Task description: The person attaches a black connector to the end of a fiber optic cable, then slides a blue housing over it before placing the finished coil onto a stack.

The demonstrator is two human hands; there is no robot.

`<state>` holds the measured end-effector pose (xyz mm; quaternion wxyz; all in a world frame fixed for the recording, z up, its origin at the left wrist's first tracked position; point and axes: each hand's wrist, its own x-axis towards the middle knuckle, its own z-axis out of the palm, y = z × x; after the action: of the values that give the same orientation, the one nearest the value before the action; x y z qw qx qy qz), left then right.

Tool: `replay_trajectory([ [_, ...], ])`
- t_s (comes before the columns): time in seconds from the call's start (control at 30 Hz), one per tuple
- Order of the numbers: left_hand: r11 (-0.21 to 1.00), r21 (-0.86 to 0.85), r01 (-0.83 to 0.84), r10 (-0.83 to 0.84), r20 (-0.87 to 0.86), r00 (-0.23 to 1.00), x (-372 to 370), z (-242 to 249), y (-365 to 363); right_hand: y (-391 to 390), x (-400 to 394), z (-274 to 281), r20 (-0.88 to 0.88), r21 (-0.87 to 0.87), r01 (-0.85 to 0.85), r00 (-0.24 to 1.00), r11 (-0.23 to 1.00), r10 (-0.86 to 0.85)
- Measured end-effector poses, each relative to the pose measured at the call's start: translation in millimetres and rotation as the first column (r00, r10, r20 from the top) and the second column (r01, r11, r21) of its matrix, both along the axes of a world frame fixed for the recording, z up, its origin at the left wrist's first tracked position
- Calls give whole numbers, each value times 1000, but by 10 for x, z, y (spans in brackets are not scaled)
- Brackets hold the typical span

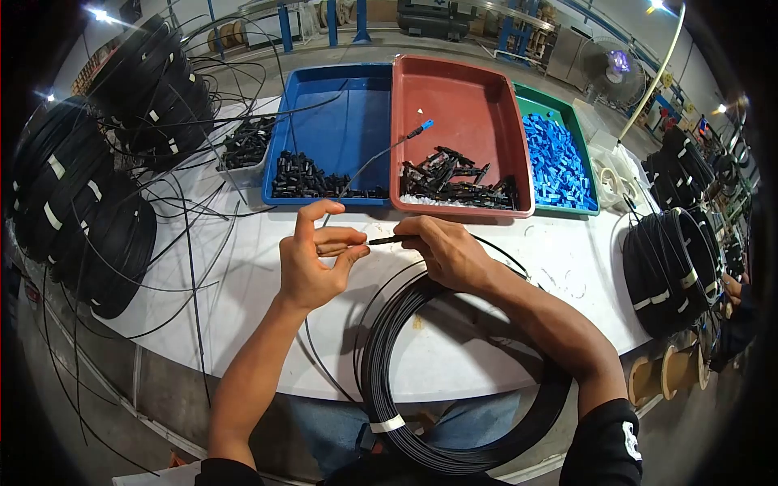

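Note:
My left hand [322, 257] pinches the thin tip end of a small black connector [387, 240], and a thin cable with a blue tip [425, 125] rises from beside its raised index finger. My right hand [442, 249] is closed on the other end of the connector. Below my hands a large coil of black cable [377, 356], bound with white tape, hangs over the table's front edge, partly hidden by my right forearm. What exactly lies between my left fingertips is too small to tell.
Behind my hands stand a blue tray [332, 89] and a red tray [454, 89] with black parts, and a green tray [589, 154] with blue pieces. Cable coils [73, 202] with loose strands crowd the left; more coils [668, 275] stand right. Part of another person shows at far right.

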<state>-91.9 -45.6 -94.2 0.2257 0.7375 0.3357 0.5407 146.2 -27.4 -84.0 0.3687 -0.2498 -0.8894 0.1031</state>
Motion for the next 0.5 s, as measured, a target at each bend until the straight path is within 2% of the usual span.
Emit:
replay_trajectory([
  [0.1, 996, -92, 4, -2, 19, 1000, 1, -26, -14, -3, 12, 9, 36, -41, 12, 999, 999, -10],
  [0.17, 1000, 9, -13, 13, 30, 999, 3, -64, -10, -9, 13, 6, 24, -80, 10, 1000, 997, -8],
  [0.2, 1000, 6, -11, 11, 29, 1000, -5, -67, -8, -11, 22, 12, 23, -82, 12, 1000, 997, -11],
  [0.23, 960, 280, -22, 64, -142, 988, -22, -64, -5, -10, 27, 22, 13, -103, 6, 1000, 995, -4],
  [0.27, 847, 531, 16, 162, -287, 944, -41, -58, -5, -8, 22, 26, 1, -123, -3, 1000, 992, 3],
  [0.33, 810, 586, 27, 194, -311, 930, -51, -102, 0, -9, 15, 14, 2, -105, 0, 1000, 995, 0],
  [0.4, 974, 213, -76, 104, -123, 987, -11, -108, -10, -8, 35, -12, 6, -84, 19, 1000, 996, -18],
  [0.43, 999, -43, -32, 36, 94, 995, 33, -80, -19, 3, 28, -41, 25, -68, 24, 999, 997, -22],
  [0.5, 992, -127, 6, 7, 101, 995, -3, -17, -5, 11, 28, -69, 35, -57, 23, 999, 998, -21],
])
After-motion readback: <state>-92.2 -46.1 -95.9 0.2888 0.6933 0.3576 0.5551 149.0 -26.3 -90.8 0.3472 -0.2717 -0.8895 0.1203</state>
